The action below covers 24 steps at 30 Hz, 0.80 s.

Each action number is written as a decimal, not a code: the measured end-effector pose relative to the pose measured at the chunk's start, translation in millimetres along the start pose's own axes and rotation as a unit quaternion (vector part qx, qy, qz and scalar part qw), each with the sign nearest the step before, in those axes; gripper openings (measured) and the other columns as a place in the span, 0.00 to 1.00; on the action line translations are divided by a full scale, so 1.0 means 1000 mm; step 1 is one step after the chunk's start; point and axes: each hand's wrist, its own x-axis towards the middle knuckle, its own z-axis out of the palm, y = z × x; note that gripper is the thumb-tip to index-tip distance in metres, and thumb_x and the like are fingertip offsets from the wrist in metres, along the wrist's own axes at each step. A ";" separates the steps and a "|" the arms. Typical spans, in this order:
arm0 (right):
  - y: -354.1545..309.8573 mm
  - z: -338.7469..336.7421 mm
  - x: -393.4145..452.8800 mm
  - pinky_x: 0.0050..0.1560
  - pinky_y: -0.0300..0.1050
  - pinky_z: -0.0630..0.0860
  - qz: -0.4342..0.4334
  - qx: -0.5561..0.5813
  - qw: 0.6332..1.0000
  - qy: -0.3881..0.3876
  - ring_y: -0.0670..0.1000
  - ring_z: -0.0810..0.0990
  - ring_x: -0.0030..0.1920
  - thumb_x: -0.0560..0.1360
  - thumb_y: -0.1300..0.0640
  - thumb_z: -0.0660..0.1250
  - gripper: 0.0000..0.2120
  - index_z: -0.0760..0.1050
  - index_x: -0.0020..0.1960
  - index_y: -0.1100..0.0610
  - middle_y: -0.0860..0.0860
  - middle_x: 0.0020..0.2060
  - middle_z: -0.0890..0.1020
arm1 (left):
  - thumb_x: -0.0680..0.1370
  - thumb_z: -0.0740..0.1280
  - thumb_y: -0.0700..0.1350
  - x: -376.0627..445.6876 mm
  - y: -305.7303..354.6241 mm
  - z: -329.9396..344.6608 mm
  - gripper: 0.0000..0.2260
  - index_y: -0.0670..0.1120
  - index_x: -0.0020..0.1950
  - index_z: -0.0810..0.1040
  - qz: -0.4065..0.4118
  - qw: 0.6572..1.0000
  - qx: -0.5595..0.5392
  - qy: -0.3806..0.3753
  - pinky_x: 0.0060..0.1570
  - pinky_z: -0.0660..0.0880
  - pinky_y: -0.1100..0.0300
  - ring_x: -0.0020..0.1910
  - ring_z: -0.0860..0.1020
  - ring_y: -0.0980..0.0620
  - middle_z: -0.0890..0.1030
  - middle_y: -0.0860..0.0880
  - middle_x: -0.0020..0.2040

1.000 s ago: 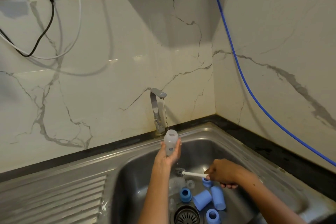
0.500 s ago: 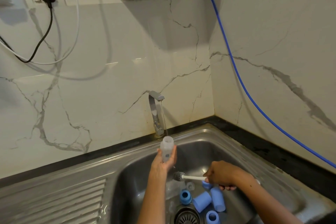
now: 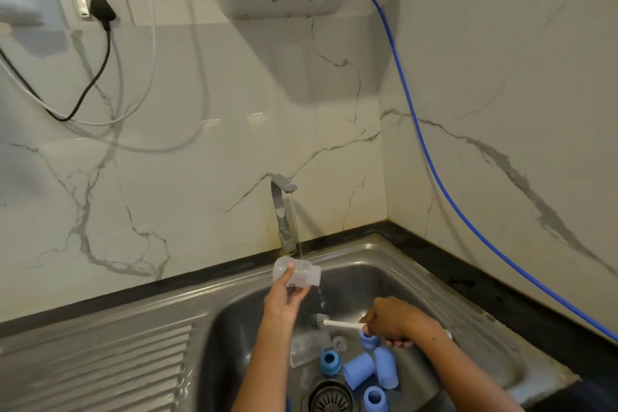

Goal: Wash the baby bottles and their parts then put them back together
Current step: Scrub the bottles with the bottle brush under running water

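From above the sink (image 3: pixel 451 304), the clear bottle (image 3: pixel 297 274) lies tipped on its side under the tap (image 3: pixel 284 211), mouth to the right, water spilling out. The left hand (image 3: pixel 284 301) grips it from below, fingers curled round its body. Lower right, well apart, the right hand (image 3: pixel 391 321) is closed round the white handle of the bottle brush (image 3: pixel 331 322), bristles pointing left. Blue caps (image 3: pixel 357 370) and clear parts crowd the basin floor by the drain (image 3: pixel 329 398); the basin's right half lies bare.
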 end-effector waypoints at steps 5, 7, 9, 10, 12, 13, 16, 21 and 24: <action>-0.003 -0.001 -0.007 0.44 0.45 0.73 -0.017 -0.011 1.000 -0.014 0.48 0.72 0.34 0.78 0.52 0.62 0.10 0.79 0.48 0.55 0.50 0.34 0.75 | 0.70 0.71 0.30 -0.031 -0.007 -0.016 0.30 0.45 0.68 0.66 0.165 0.958 0.235 0.012 0.53 0.77 0.47 0.56 0.75 0.44 0.73 0.42 0.61; -0.004 0.000 -0.008 0.39 0.42 0.70 -0.019 -0.009 1.000 -0.015 0.47 0.70 0.30 0.78 0.52 0.61 0.10 0.79 0.49 0.56 0.49 0.31 0.73 | 0.68 0.73 0.30 -0.041 -0.005 -0.022 0.30 0.49 0.64 0.66 0.212 0.928 0.306 0.005 0.40 0.77 0.59 0.52 0.76 0.50 0.74 0.48 0.57; -0.004 -0.001 -0.009 0.36 0.40 0.69 -0.018 0.000 1.000 -0.012 0.46 0.69 0.28 0.79 0.53 0.61 0.12 0.80 0.53 0.59 0.49 0.30 0.73 | 0.67 0.73 0.30 -0.046 -0.002 -0.024 0.29 0.50 0.61 0.67 0.235 0.897 0.374 -0.009 0.37 0.74 0.64 0.51 0.75 0.53 0.73 0.51 0.55; -0.005 -0.002 -0.009 0.37 0.40 0.69 -0.020 0.000 1.000 -0.011 0.46 0.69 0.29 0.79 0.53 0.61 0.13 0.80 0.55 0.59 0.49 0.30 0.73 | 0.67 0.73 0.30 -0.048 0.002 -0.025 0.28 0.50 0.60 0.67 0.245 0.880 0.407 -0.012 0.38 0.74 0.65 0.51 0.74 0.54 0.73 0.52 0.54; -0.006 -0.001 -0.009 0.40 0.42 0.70 -0.029 -0.003 1.000 -0.013 0.47 0.71 0.31 0.79 0.54 0.61 0.13 0.80 0.56 0.60 0.50 0.31 0.74 | 0.66 0.74 0.30 -0.054 0.008 -0.028 0.28 0.50 0.58 0.67 0.264 0.844 0.467 -0.020 0.40 0.73 0.66 0.51 0.74 0.55 0.74 0.53 0.53; -0.006 -0.001 -0.008 0.41 0.42 0.70 -0.034 -0.003 0.999 -0.012 0.47 0.72 0.32 0.79 0.54 0.62 0.14 0.80 0.56 0.60 0.51 0.32 0.75 | 0.65 0.75 0.30 -0.055 0.010 -0.031 0.28 0.49 0.57 0.68 0.275 0.825 0.492 -0.025 0.39 0.72 0.68 0.52 0.74 0.54 0.74 0.53 0.53; -0.005 0.001 -0.006 0.36 0.40 0.71 -0.044 0.004 0.999 -0.014 0.47 0.72 0.31 0.79 0.54 0.62 0.14 0.80 0.56 0.61 0.51 0.32 0.76 | 0.65 0.77 0.33 -0.063 0.017 -0.040 0.27 0.48 0.56 0.68 0.299 0.787 0.539 -0.022 0.37 0.72 0.71 0.50 0.74 0.58 0.74 0.54 0.51; -0.007 0.007 -0.003 0.38 0.42 0.75 -0.074 0.006 0.997 -0.012 0.49 0.76 0.34 0.79 0.52 0.62 0.12 0.80 0.58 0.54 0.56 0.36 0.81 | 0.70 0.76 0.41 -0.079 0.028 -0.057 0.21 0.48 0.56 0.69 0.257 0.824 0.505 -0.017 0.39 0.73 0.69 0.50 0.77 0.56 0.77 0.50 0.54; -0.016 0.012 -0.009 0.34 0.37 0.73 -0.089 0.013 0.996 -0.010 0.46 0.75 0.31 0.79 0.51 0.62 0.13 0.80 0.59 0.52 0.50 0.32 0.78 | 0.72 0.74 0.42 -0.087 0.033 -0.065 0.19 0.46 0.58 0.69 0.224 0.791 0.569 -0.019 0.43 0.76 0.63 0.53 0.77 0.51 0.76 0.47 0.57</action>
